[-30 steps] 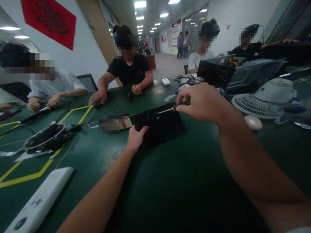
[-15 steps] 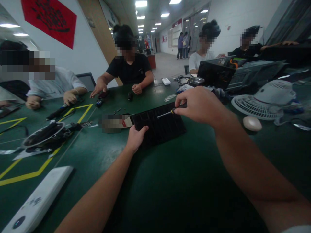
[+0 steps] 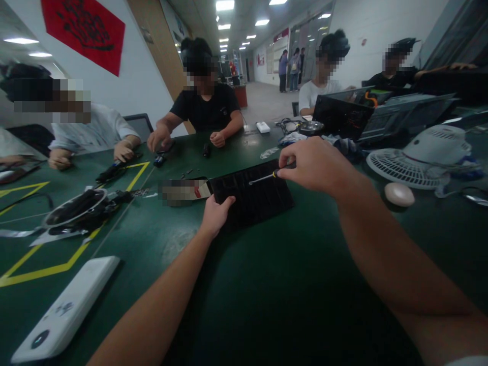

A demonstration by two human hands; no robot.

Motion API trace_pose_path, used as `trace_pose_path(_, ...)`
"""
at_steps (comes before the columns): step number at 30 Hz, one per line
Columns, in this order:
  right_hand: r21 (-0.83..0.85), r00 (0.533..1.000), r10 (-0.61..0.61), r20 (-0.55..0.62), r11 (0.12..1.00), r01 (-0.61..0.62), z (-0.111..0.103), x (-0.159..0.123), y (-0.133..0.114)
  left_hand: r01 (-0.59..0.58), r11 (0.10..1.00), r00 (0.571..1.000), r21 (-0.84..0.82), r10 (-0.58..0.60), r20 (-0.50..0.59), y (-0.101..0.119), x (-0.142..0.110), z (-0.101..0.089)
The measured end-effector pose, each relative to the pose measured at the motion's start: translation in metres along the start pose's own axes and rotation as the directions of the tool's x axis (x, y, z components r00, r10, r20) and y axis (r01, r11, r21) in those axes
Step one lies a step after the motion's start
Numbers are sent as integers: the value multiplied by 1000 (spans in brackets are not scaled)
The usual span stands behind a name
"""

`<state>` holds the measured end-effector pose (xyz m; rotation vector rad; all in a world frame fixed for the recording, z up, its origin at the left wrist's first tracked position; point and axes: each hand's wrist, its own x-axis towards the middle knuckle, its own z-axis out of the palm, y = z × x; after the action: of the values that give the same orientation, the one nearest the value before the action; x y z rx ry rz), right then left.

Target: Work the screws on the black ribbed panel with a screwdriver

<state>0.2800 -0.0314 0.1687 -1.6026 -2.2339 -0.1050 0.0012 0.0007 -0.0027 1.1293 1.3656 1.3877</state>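
Note:
My left hand (image 3: 217, 215) grips the near left edge of a flat black ribbed panel (image 3: 259, 201), its thumb lying on the top face. The panel is tilted above the green table. Pinched in the fingers of my right hand (image 3: 308, 165) is a screwdriver (image 3: 263, 177) with a thin metal shaft and a dark handle with a yellow ring. Its tip points left and lies over the panel's upper middle; whether it touches a screw is too small to tell. A beige box-like object (image 3: 185, 192) with a red mark lies left of the panel.
A white oblong device (image 3: 66, 307) lies at the front left. Further left are a black part with a metal rim (image 3: 74, 208) and yellow tape. To the right stand a white fan (image 3: 423, 155) and a pale mouse-shaped object (image 3: 399, 194). Several people sit across the table.
The view has shifted slightly, so everything sits a little further right. Both hands keep their holds on the panel and the screwdriver. A person opposite has drawn a hand slightly closer to their body.

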Motion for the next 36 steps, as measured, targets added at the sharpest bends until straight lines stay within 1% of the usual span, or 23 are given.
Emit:
trace_pose_path(5,24,1000,14,12,1000,-15,2,0,-1,7,1000,1000,5,-7,-8,1,-1,0)
trace_pose_path(13,29,999,-15,50,999,14,3,-2,-4,-15,999,1000,31,15,-12,5,-4,2)
trace_pose_path(18,14,997,-69,47,998,69,5,-4,-3,-4,1000,1000,16,4,-10,5,-5,2)
trace_pose_path(22,3,998,-27,55,1000,27,3,-4,-4,-21,1000,1000,21,21,-3,5,-4,2)
trace_pose_path(25,-12,998,6,56,1000,-6,3,-3,-5,-6,1000,1000,24,6,-11,5,-4,2)
trace_pose_path(28,-61,998,24,59,998,-20,4,-2,-6,2,1000,1000,22,-2,-7,5,-4,2)
trace_pose_path(32,-133,989,49,138,991,-31,3,0,-3,-5,999,1000,35,6,-6,5,-4,2)
trace_pose_path(34,-88,988,34,151,996,-21,-1,0,1,-12,999,1000,37,12,-5,5,-4,1)
trace_pose_path(36,-15,993,-1,117,1000,2,-7,-1,7,-12,999,1000,40,12,-8,5,-4,1)
